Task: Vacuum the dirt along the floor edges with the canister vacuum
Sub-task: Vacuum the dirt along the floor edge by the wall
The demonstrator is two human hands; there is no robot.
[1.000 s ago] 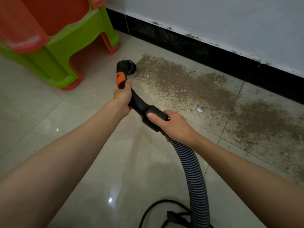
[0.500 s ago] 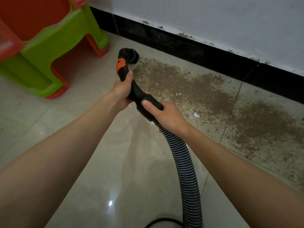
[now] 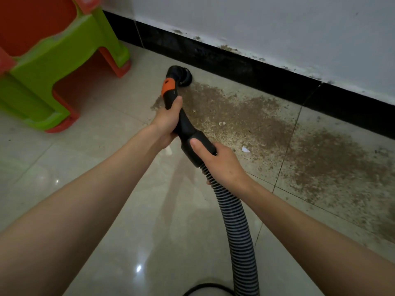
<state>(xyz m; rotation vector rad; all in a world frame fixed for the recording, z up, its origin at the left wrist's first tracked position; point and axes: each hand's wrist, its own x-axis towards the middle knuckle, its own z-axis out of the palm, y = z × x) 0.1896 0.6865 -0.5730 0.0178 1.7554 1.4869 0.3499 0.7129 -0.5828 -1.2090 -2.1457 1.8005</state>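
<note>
A black vacuum handle [image 3: 185, 127] with an orange collar ends in a round black nozzle [image 3: 181, 74] resting on the tile at the left end of a wide brown dirt patch [image 3: 252, 120]. My left hand [image 3: 168, 122] grips the handle just below the orange collar. My right hand [image 3: 220, 161] grips the thicker rear end where the ribbed grey hose [image 3: 237, 227] joins. The hose runs down out of the bottom edge. The canister itself is out of view.
A black baseboard [image 3: 245, 69] under a white wall runs diagonally behind the dirt. A green and orange plastic stool [image 3: 57, 67] stands at the upper left. A black cable [image 3: 205, 288] lies at the bottom. A white scrap [image 3: 245, 149] sits in the dirt.
Both hands have pushed the handle forward, bringing the nozzle nearer the baseboard at the dirt patch's left end. The grips are unchanged.
</note>
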